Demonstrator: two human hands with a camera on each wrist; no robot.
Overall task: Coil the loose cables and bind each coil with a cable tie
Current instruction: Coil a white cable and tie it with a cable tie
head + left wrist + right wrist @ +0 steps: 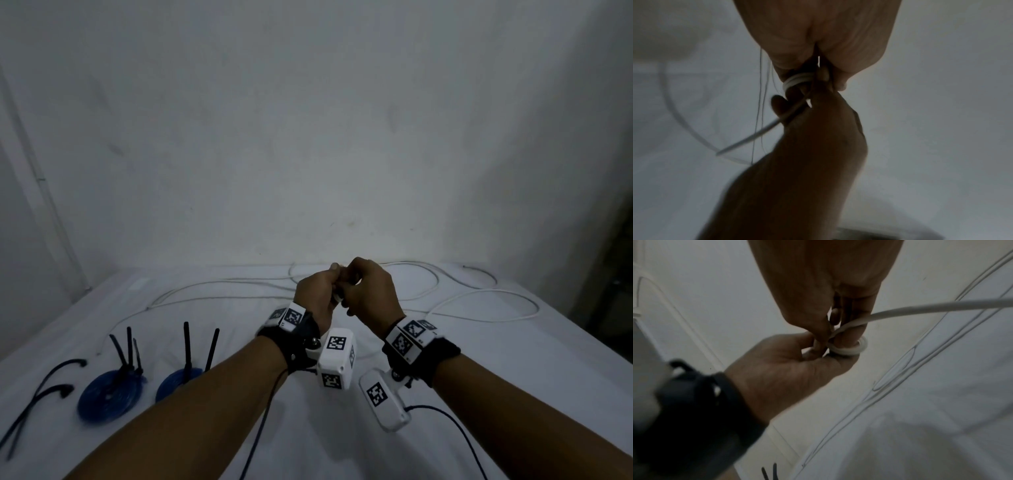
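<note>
Hands, left [317, 294] and right [370, 291], both grip a small white cable coil [846, 348] above the sheet [479, 394].

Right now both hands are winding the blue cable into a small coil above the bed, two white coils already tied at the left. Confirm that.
Colours are swapped. The head view shows the left hand and right hand winding the white cable; the tied coils at the left are blue.
</note>
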